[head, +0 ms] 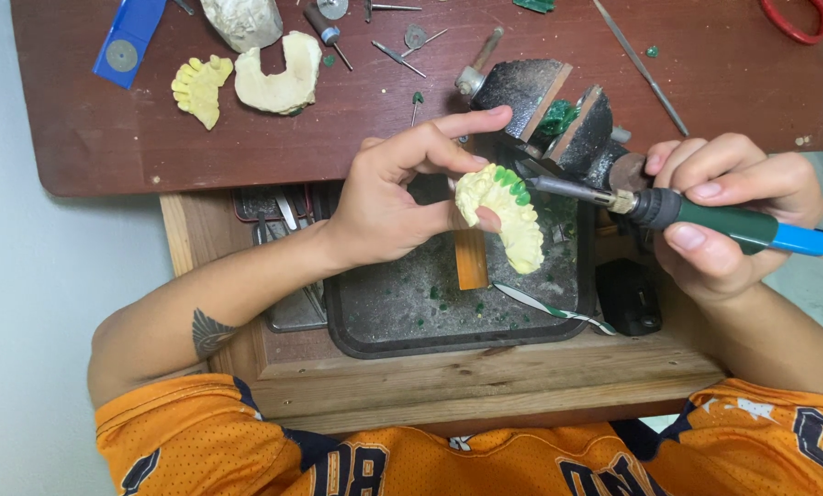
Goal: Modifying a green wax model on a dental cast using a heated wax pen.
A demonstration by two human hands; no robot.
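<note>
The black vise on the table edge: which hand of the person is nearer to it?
Right. The right hand sits just beside the black vise, holding the green-handled tool. The left hand holds the yellow dental cast farther to the vise's other side, though its index fingertip reaches close.

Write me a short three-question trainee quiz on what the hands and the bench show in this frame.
1. True or false: the left hand holds the yellow dental cast over the dark tray.
2. What colour is the wax on the cast? A red, B green, C white.
3. Which hand grips the green and blue handpiece, and where does its metal tip point?

Key
1. True.
2. B.
3. The right hand; the tip points at the green wax on the cast. Whether it touches cannot be told.
</note>
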